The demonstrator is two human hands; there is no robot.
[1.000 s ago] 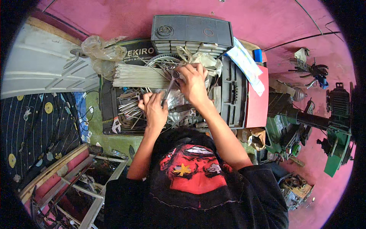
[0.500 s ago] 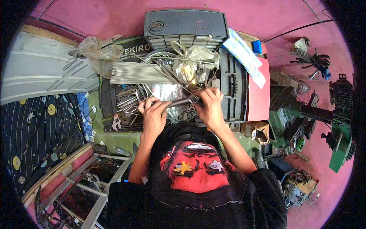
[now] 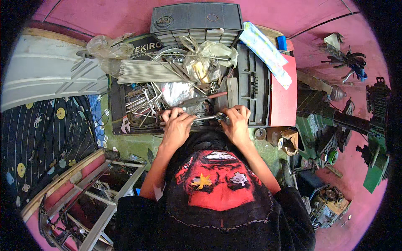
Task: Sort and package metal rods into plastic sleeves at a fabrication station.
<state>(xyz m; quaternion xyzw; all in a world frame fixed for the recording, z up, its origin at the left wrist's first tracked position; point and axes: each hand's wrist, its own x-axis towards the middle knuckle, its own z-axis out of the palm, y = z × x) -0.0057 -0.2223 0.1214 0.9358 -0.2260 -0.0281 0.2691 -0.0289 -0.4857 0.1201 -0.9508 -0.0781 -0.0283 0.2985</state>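
A metal wrench (image 3: pixel 206 118) with a ring end is held level between my two hands, just in front of my chest. My left hand (image 3: pixel 176 126) is closed around its left end, so that end is hidden by the fingers. My right hand (image 3: pixel 237 125) pinches the wrench by the ring end. Both hands hover over the near edge of an open black tool case (image 3: pixel 118 102). Right behind the wrench lies a long tool with a reddish-brown handle (image 3: pixel 217 95). Farther left in the case is a heap of wrenches and thin metal tools (image 3: pixel 140 100).
A bundle of thin grey rods (image 3: pixel 146 72) and a clear plastic bag (image 3: pixel 205 62) lie across the back of the case. Behind them stands a dark drawer cabinet (image 3: pixel 194 16). An adjustable wrench (image 3: pixel 125 124) rests at the case's front left corner. A metal frame (image 3: pixel 111 209) stands lower left.
Both hands have come nearer to my body with the wrench, which has turned from tilted to nearly level. The reddish-handled tool behind it has come into sight.
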